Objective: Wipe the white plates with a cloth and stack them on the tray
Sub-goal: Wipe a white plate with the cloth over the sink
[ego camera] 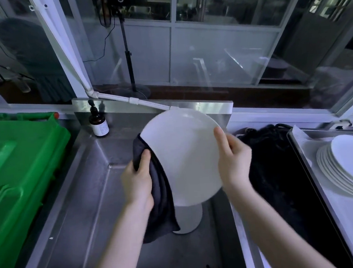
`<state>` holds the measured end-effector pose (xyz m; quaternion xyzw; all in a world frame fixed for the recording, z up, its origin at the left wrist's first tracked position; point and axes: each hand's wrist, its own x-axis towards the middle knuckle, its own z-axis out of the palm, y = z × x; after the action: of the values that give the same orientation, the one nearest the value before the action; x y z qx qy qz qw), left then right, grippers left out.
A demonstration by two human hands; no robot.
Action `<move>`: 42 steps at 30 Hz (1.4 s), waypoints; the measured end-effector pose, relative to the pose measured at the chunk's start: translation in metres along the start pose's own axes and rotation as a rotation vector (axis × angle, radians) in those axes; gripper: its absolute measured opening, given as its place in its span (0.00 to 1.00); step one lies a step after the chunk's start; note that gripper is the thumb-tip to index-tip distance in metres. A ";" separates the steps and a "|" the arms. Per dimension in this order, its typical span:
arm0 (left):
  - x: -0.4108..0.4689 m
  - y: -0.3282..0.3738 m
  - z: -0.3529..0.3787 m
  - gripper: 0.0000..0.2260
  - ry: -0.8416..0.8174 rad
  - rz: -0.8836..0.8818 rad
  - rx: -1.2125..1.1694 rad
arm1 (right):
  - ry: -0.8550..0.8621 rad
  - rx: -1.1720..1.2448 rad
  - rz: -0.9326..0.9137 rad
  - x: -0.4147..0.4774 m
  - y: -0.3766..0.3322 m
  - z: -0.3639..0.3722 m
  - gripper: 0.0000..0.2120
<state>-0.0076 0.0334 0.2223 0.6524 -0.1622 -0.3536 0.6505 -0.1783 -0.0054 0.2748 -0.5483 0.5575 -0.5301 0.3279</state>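
Above the steel sink (88,204), the left hand (137,179) has its fingers clamped on a dark cloth (162,198), pressed to the left rim of a tilted white plate (185,154). The right hand (234,161) pinches the opposite rim. Another plate (190,217) lies in the sink below. Right of the sink, a stack of plates (349,166) sits on the tray (325,206). A brown bottle (99,123) stands at the sink's far corner.

Tilted white plate (183,154) against dark cloth (163,198)
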 end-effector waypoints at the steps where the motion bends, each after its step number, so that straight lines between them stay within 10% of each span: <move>1: 0.000 -0.004 0.001 0.11 0.030 -0.029 -0.019 | 0.068 0.085 0.109 -0.010 0.007 0.007 0.27; 6: 0.009 -0.008 -0.014 0.11 -0.079 -0.033 0.026 | -0.166 0.018 0.222 -0.007 0.033 -0.008 0.21; 10: 0.013 0.007 -0.016 0.15 -0.239 0.268 0.289 | -0.464 -0.185 -0.050 0.030 0.002 -0.023 0.06; 13: 0.012 0.018 -0.002 0.21 -0.423 0.474 0.465 | -0.693 -0.532 -0.346 0.037 -0.019 -0.012 0.18; 17: 0.016 0.026 -0.002 0.11 -0.462 0.462 0.393 | -0.533 -0.409 -0.330 0.035 -0.020 -0.015 0.25; 23: -0.003 0.008 0.012 0.13 0.112 -0.015 -0.062 | 0.138 0.243 0.235 -0.007 -0.005 0.014 0.27; 31: 0.012 0.010 -0.018 0.13 -0.128 0.171 0.153 | -0.381 -0.083 -0.062 0.032 -0.006 -0.020 0.05; 35: 0.010 0.021 -0.008 0.20 -0.396 0.504 0.469 | -0.735 -0.596 -0.355 0.043 -0.025 -0.009 0.19; 39: 0.010 0.025 -0.009 0.15 -0.431 0.467 0.455 | -0.624 -0.524 -0.411 0.034 -0.020 -0.011 0.25; 42: 0.009 0.026 -0.009 0.09 -0.232 0.226 0.131 | -0.286 -0.155 -0.062 0.026 -0.013 -0.010 0.26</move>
<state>0.0109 0.0313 0.2440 0.6258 -0.3312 -0.3397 0.6191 -0.1891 -0.0255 0.2950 -0.6587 0.5271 -0.4122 0.3440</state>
